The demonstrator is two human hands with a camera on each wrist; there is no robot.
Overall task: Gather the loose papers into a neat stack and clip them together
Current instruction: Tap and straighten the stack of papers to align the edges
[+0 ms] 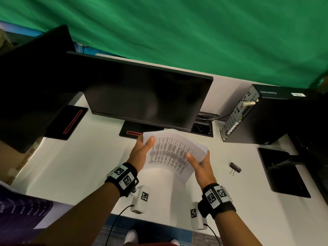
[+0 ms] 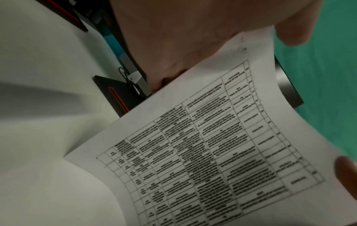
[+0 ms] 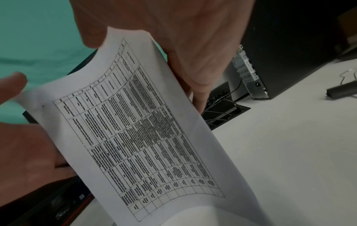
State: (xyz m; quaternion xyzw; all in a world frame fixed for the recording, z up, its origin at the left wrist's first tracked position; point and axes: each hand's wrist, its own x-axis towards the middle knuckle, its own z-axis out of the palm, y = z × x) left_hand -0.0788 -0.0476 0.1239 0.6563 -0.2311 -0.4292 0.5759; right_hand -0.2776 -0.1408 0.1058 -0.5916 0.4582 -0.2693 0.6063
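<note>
A stack of white papers (image 1: 170, 153) with a printed table on the top sheet is held tilted above the white desk (image 1: 79, 166). Its lower edge curls down to the desk. My left hand (image 1: 142, 150) grips the stack's left edge, thumb on top. My right hand (image 1: 200, 162) grips the right edge, thumb on the printed side. The printed sheet (image 2: 212, 145) fills the left wrist view, and the same sheet (image 3: 139, 130) shows in the right wrist view. A black binder clip (image 1: 235, 168) lies on the desk to the right of my right hand, also seen as the clip (image 3: 341, 90).
A black monitor (image 1: 142, 96) stands just behind the papers, a second one (image 1: 32, 82) to the left. A black computer tower (image 1: 266, 114) lies at the right, with an open cable hatch (image 1: 204, 125) beside it. Another monitor base (image 1: 282, 171) sits at far right.
</note>
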